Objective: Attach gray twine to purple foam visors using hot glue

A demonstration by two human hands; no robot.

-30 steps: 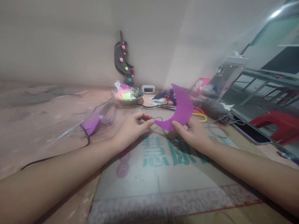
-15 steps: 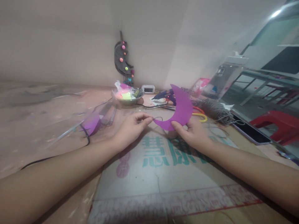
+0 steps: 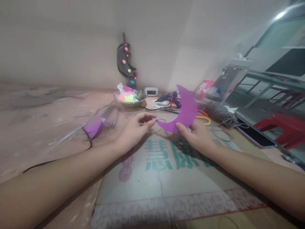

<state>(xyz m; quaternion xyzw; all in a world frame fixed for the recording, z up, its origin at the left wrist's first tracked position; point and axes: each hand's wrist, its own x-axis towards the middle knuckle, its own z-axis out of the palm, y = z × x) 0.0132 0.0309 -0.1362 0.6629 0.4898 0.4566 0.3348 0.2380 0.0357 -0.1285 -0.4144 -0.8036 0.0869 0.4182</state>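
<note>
My right hand grips a purple paper crescent moon near its lower curve, thumb in front and fingers behind. At the crescent's left tip, my left hand pinches a thin grey yarn between thumb and fingertips. The yarn makes a small loop above that tip; how it is joined there is too small to tell. Both hands are raised over a printed cardboard sheet. Behind the crescent lies a dark blue glue gun, partly hidden by the paper.
Toward the wall stand a metal bowl of colourful bits and a small digital clock. A grey moon ornament hangs above. Purple scrap paper is left; scissors, grey yarn ball and phone are right.
The crescent has tilted slightly, its upper tip shifting a little to the right. My left hand stays at the lower tip, its fingers slightly more raised.
</note>
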